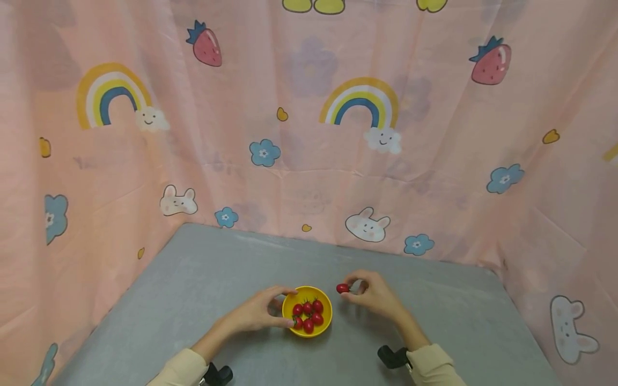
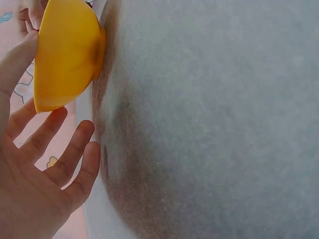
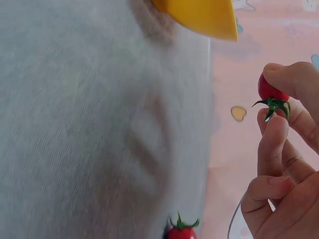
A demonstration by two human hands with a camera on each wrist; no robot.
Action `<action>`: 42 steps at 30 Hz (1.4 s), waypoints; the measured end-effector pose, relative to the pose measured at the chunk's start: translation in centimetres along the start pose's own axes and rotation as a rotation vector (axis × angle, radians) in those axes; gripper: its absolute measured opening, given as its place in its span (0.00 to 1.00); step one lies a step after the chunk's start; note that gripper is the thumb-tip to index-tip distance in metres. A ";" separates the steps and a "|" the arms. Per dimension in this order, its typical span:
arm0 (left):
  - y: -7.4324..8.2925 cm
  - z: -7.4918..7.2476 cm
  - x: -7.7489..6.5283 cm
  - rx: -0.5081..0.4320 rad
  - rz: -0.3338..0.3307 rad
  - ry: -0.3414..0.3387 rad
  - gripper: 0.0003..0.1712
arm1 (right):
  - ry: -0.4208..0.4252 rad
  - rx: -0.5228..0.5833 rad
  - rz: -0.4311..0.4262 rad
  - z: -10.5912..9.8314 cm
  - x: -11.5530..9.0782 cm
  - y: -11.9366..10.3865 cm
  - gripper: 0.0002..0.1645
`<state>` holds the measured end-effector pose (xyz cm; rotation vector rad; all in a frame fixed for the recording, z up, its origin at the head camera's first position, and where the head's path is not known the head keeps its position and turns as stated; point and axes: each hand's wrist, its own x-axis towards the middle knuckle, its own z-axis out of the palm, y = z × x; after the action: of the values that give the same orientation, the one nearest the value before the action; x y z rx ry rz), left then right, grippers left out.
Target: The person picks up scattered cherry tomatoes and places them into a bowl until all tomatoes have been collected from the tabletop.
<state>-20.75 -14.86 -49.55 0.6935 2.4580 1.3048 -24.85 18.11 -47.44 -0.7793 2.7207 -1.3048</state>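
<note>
A small yellow bowl [image 1: 306, 294] stands on the grey table and holds several red cherry tomatoes [image 1: 308, 325] with green stems. My left hand [image 1: 263, 310] grips the bowl from its left side, thumb and fingers spread along the rim. In the left wrist view, the other fingers extend below the bowl [image 2: 70, 55]. Just right of the bowl, my right hand [image 1: 379, 295] pinches one cherry tomato [image 1: 342, 288] above the table. Its green stem faces back toward the palm in the right wrist view. Another cherry tomato [image 3: 182, 233] shows there at the bottom edge, partly cut off.
The grey table [image 1: 232, 262] spreads around the bowl on all sides. A pink curtain [image 1: 309, 177] printed with rainbows, rabbits and flowers hangs along its back and sides. Black wrist mounts [image 1: 393, 357] sit at both sleeves.
</note>
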 end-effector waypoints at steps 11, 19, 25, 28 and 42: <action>0.1 0.1 0.0 -0.012 0.000 -0.002 0.37 | -0.107 0.117 -0.014 1.3 0.5 -1.1 0.11; -0.1 0.1 0.1 -0.015 -0.009 -0.002 0.37 | -0.159 0.156 -0.055 1.8 0.4 -1.4 0.10; -0.2 0.1 0.2 -0.016 -0.011 -0.004 0.37 | -0.171 0.145 -0.059 2.1 0.2 -1.5 0.12; -0.1 0.1 0.2 -0.018 -0.006 -0.005 0.37 | -0.175 0.124 -0.023 2.1 0.1 -1.5 0.14; 0.0 0.1 0.1 -0.014 -0.009 -0.001 0.37 | -0.124 0.168 -0.011 0.0 -1.3 0.6 0.13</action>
<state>-20.75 -14.75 -49.61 0.6788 2.4464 1.3163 -24.02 19.02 -48.12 -0.8296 2.4776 -1.4135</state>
